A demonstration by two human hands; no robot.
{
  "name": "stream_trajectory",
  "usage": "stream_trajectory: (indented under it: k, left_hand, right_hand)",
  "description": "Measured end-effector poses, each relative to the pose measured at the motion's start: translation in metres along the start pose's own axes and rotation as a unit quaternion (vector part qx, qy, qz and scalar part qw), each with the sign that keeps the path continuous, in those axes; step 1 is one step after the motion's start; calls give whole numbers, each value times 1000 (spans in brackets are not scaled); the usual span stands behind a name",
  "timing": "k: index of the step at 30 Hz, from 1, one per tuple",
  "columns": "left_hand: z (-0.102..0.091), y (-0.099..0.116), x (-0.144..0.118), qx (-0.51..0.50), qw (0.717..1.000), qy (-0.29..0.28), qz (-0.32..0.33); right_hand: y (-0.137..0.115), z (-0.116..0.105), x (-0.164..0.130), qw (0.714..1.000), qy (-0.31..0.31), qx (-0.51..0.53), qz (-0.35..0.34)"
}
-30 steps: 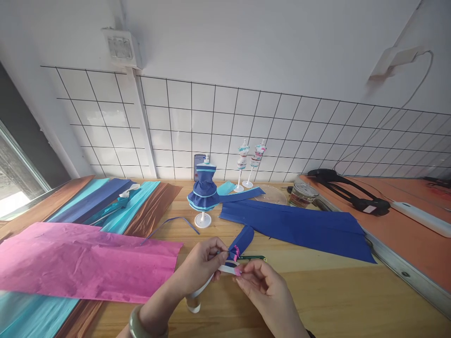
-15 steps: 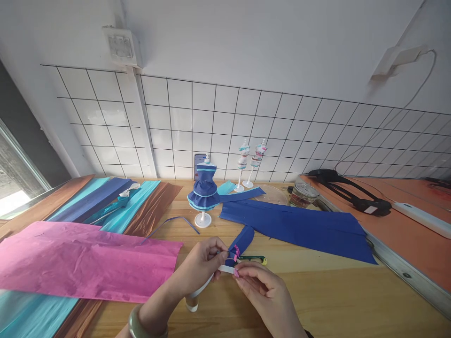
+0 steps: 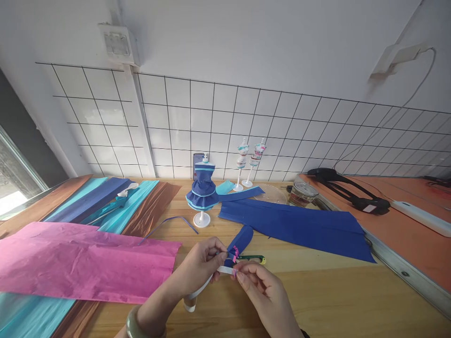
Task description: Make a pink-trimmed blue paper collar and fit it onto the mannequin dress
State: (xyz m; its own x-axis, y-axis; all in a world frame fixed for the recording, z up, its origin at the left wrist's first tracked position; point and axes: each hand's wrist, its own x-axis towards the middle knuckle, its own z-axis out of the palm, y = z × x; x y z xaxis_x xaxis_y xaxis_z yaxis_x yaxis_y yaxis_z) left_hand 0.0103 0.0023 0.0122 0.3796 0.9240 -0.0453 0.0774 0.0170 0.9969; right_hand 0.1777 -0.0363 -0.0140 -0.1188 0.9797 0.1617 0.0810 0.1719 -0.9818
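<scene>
Near the tabletop's front edge, the left hand (image 3: 200,263) pinches the white mannequin stand (image 3: 197,295) wrapped in a blue paper bodice (image 3: 241,239), while the right hand (image 3: 262,293) closes thumb and finger on a pink strip (image 3: 235,254) at its waist. Binding goes best if the strip stays taut and level. Beyond stand the dressed mannequin (image 3: 203,190) and blue paper sheet (image 3: 303,227).

We have one view only, worn on the head; it looks forward and down across the wooden table (image 3: 345,300), close over both hands, toward the tiled wall (image 3: 282,126).
</scene>
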Motion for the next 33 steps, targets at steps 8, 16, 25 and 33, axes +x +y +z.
stream_trajectory:
  k: [8, 16, 25, 33]
  left_hand:
    - [-1, 0, 0, 3, 1000, -2, 6]
    - [-1, -5, 0, 2, 1000, -9, 17]
    - [-1, -6, 1, 1, 1000, -4, 8]
    - [-2, -4, 3, 13, 1000, -4, 6]
  right_hand:
    - [7, -2, -1, 997, -18, -45, -64]
    - [9, -5, -2, 984, -45, -129, -118]
    - [2, -5, -3, 950, -63, -197, -235]
    - [0, -5, -2, 947, -50, -215, -235]
